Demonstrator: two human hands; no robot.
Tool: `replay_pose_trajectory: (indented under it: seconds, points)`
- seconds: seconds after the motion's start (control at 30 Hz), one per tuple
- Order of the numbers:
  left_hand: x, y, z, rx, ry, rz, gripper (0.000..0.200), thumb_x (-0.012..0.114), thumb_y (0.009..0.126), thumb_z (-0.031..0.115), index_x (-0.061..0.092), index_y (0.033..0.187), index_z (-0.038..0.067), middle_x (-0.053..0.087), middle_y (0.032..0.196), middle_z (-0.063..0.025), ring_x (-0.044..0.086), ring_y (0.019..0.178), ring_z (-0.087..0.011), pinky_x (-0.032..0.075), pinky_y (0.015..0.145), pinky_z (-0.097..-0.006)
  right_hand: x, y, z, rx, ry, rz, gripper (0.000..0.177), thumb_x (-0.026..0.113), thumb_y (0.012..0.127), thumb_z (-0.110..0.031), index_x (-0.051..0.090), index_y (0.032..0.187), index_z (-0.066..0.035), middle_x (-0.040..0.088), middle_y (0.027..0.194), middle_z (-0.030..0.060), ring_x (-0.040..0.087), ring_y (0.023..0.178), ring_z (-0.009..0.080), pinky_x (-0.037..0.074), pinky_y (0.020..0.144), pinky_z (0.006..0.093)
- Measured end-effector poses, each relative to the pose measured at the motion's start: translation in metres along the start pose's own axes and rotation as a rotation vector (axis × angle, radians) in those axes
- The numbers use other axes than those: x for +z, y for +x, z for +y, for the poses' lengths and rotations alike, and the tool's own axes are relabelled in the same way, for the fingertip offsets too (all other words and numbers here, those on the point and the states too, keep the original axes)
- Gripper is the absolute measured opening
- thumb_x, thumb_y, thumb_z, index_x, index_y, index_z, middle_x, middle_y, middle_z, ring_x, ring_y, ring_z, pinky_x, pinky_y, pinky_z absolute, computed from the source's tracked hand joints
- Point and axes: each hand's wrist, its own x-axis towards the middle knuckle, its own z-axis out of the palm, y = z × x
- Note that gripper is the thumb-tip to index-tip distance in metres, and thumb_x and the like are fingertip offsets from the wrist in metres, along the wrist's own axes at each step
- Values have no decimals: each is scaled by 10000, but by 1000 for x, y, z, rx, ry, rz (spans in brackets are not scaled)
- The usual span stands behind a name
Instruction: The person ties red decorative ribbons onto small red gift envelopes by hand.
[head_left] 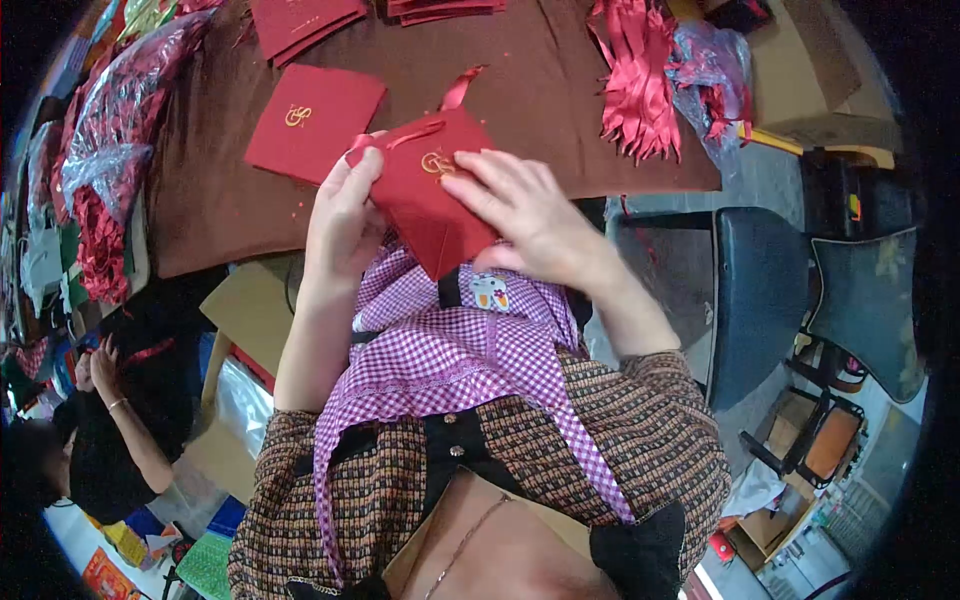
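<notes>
A red paper gift bag (420, 205) with a gold printed logo and a red ribbon at its top is tilted in front of my apron. My left hand (340, 220) is closed on its left edge, thumb on the front face and the other fingers partly hidden behind. Across the bag's right side lies my right hand (535, 215), fingers stretched out and apart, fingertips on the logo. A loose ribbon end (461, 88) sticks up beyond the bag. Just past my left hand, another red bag (325, 115) with the same logo lies flat on the brown-covered table (220, 205).
Stacked red bags (303, 25) lie at the table's far side. Red ribbons (640, 80) hang in a bundle at the right, beside plastic-wrapped ribbons (710, 70). More wrapped ribbons (125, 130) are at the left. A co-worker (125, 430) sits lower left; a dark chair (755, 300) stands right.
</notes>
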Motion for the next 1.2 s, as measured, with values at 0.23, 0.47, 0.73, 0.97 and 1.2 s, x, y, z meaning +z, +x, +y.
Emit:
replay_pose_trajectory:
  seconds: [0.23, 0.47, 0.73, 0.97, 1.2]
  points:
    - [13, -1, 6, 378, 666, 50, 257, 616, 908, 108, 592, 1109, -49, 612, 944, -42, 560, 871, -93, 462, 768, -231, 35, -11, -8, 248, 582, 339, 488, 632, 833, -74, 500, 1296, 3, 562, 1253, 182, 571, 1117, 317, 437, 972, 377]
    - [-23, 28, 3, 145, 619, 127, 164, 643, 882, 110, 642, 986, -17, 588, 773, 27, 498, 640, -44, 409, 583, -186, 15, -11, 28, 366, 746, 147, 381, 656, 853, -88, 561, 1206, 23, 638, 1122, 115, 611, 1007, 174, 479, 885, 308]
    - [-26, 39, -11, 19, 527, 131, 167, 628, 880, 160, 646, 948, 8, 541, 722, 62, 450, 609, -25, 343, 529, -196, -27, -18, 170, 431, -473, 225, 259, 633, 762, -60, 661, 1019, -65, 653, 942, 143, 613, 915, 335, 487, 817, 415]
    - [-27, 37, -15, 23, 484, 40, 232, 638, 855, 110, 608, 1029, -39, 562, 791, 34, 494, 699, -39, 396, 616, -199, -24, -17, 188, 437, -426, 280, 157, 640, 810, -94, 699, 952, -61, 680, 974, 79, 621, 921, 268, 476, 825, 375]
    - [-15, 36, -23, 175, 450, 66, 250, 617, 844, 29, 577, 1071, -68, 622, 863, -20, 561, 774, -66, 450, 713, -191, -15, 22, 114, 481, 805, 600, 274, 530, 927, -8, 638, 1178, -28, 654, 987, 20, 584, 955, 78, 450, 865, 209]
